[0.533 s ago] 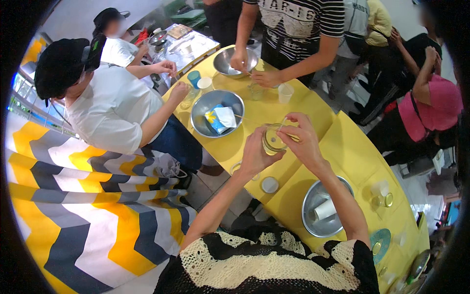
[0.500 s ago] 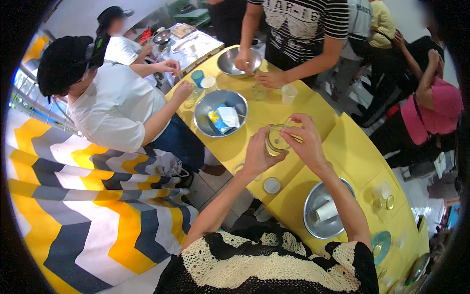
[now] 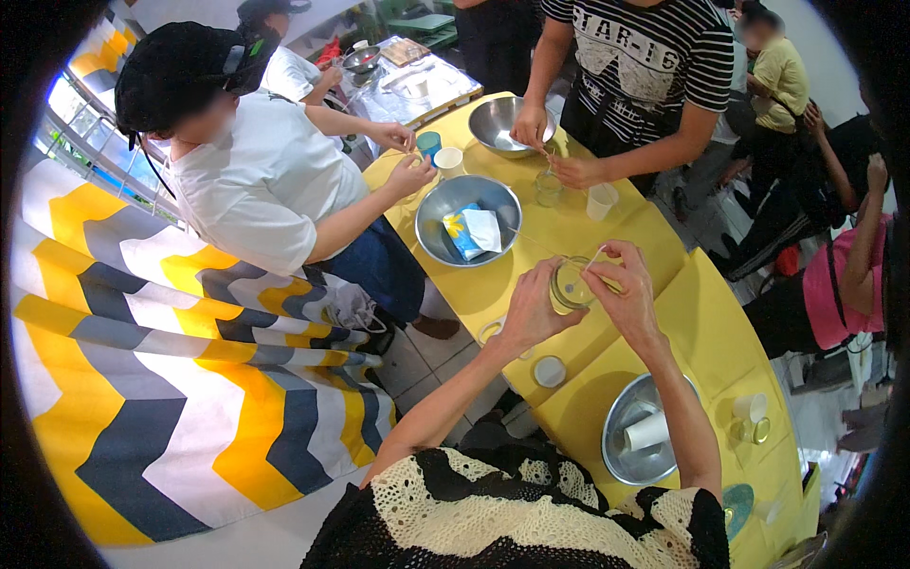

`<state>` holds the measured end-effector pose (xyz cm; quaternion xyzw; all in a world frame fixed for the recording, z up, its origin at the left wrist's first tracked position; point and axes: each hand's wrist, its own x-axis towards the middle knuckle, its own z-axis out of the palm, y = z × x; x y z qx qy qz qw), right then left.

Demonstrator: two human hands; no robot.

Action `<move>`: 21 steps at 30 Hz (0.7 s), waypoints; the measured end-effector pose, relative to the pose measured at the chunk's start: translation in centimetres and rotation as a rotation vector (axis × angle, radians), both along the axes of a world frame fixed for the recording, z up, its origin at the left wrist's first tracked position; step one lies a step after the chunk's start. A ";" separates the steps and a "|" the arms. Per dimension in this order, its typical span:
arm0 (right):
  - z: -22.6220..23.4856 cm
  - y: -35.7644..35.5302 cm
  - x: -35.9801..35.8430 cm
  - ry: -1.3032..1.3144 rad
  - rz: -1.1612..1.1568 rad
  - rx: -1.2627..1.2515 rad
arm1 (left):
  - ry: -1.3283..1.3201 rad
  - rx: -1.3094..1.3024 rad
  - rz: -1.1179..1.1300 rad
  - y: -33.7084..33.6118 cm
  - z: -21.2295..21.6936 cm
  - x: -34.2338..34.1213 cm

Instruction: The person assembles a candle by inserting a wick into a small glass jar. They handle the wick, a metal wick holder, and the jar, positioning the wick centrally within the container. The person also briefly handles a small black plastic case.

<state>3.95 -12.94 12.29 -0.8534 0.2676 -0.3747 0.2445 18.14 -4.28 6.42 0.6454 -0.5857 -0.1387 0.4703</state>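
- Looking at textures first: smooth clear glass on the little jar (image 3: 571,284), flat matte yellow on the table (image 3: 701,313), and a holey black and cream crochet top (image 3: 507,512) at the bottom.
- Left hand (image 3: 536,308) is curled around the side of the jar, holding it up over the table.
- Right hand (image 3: 621,289) is pinching a thin white stick (image 3: 595,257) between thumb and fingertips, right by the jar's rim — can't tell if the lower end dips inside.
- Jar itself is round and see-through, looks yellowish, with a small grey spot in the middle. Can't make out what that spot is.
- Beyond the left hand, a shiny metal bowl (image 3: 432,213) holds a blue and white packet (image 3: 471,234).
- Nearer the body there's another metal bowl (image 3: 621,414) with white cups (image 3: 646,432) lying sideways in it, plus a flat round lid (image 3: 549,372) near the table edge.
- In the way: fingers hide parts of the jar's sides — and the right forearm (image 3: 684,398) covers some of that nearer bowl.
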 end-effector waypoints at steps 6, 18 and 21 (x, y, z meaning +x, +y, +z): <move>-0.9 -0.4 -0.5 -0.015 -0.018 -0.019 | 0.041 0.020 -0.009 -0.2 -1.1 -0.6; -5.6 -0.7 -2.3 -0.041 -0.057 0.131 | 0.054 0.062 0.084 -0.1 -9.4 -2.7; -7.5 -0.5 -2.4 -0.019 -0.069 0.197 | 0.058 0.074 0.093 -0.5 -12.2 -3.0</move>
